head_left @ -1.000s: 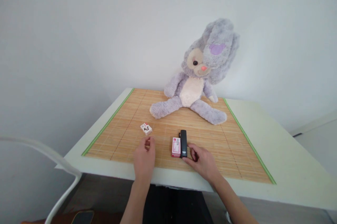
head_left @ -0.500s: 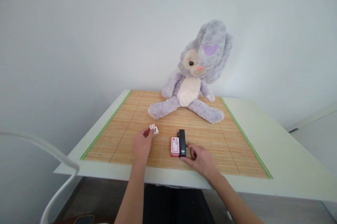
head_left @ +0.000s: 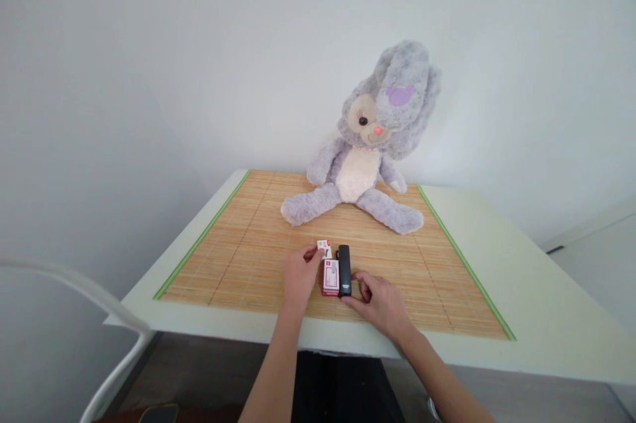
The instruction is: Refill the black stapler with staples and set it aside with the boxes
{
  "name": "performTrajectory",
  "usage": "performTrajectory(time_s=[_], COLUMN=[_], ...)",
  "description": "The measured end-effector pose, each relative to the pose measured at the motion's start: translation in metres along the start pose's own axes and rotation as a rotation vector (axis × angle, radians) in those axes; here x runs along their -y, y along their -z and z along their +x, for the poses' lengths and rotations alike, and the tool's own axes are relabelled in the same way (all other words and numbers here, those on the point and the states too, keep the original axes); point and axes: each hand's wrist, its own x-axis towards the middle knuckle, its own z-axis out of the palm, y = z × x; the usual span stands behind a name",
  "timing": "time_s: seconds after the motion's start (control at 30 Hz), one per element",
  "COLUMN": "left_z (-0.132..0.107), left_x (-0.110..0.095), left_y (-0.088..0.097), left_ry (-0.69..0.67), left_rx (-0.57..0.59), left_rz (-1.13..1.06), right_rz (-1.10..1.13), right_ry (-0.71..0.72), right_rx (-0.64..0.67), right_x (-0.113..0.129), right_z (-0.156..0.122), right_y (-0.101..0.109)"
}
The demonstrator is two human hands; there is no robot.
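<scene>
My left hand [head_left: 301, 274] pinches a small white and red box [head_left: 324, 248] between thumb and fingers, just behind a larger red and white box [head_left: 330, 276] lying on the bamboo mat [head_left: 238, 257]. A black stapler [head_left: 344, 269] lies right beside that larger box. My right hand [head_left: 380, 302] rests on the mat with curled fingers touching the stapler's near end.
A grey plush rabbit [head_left: 370, 144] sits at the back of the mat against the white wall. The mat covers a pale table [head_left: 536, 303]. A white chair back [head_left: 99, 317] curves at the lower left, and a dark object [head_left: 158, 412] lies on the floor.
My left hand took hold of the small box at the left of the mat and carried it right, up to the larger box and stapler. My right hand stayed by the stapler.
</scene>
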Motion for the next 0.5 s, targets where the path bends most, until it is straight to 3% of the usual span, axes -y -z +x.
performTrajectory(time_s=[0.27,0.37,0.5], left_z=[-0.011,-0.024,-0.048], left_x=[-0.007,-0.010,-0.012], left_y=[0.002,0.005,-0.002], left_ry=[-0.030,-0.041,-0.052], left_rx=[0.046,0.047,0.032], left_rz=[0.022,0.022,-0.136], right_rz=[0.010,0.011,0.015], right_ry=[0.007,0.008,0.000], right_rx=[0.014,0.008,0.009], right_x=[0.003,0.004,0.005], right_z=[0.000,0.000,0.001], right_y=[0.003,0.004,0.004])
